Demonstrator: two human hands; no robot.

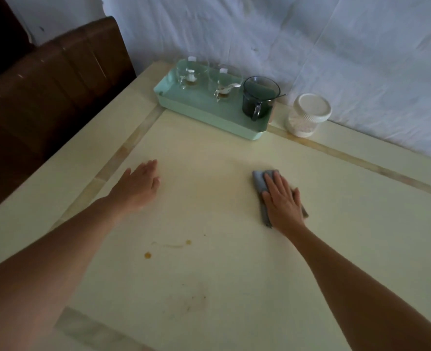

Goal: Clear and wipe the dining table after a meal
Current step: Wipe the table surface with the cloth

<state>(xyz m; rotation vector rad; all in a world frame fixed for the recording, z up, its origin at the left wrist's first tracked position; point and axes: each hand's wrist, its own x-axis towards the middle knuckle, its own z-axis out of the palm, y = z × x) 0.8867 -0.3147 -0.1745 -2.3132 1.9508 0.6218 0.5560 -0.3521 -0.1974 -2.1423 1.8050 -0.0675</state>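
Cream table (234, 300), wiping step in hand. Right hand (282, 201), fingers straight, presses cloth (258, 181) mid-table. Left hand (136, 188) flat, released, near left edge. Next, likely: drag cloth to 2 brown spots (147, 255) nearer front edge.

Wrinkled white sheet (298, 36) behind; brown chair (57, 87) left

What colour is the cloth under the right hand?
The cloth is grey-blue, seen in the head view, pressed flat by the right hand.
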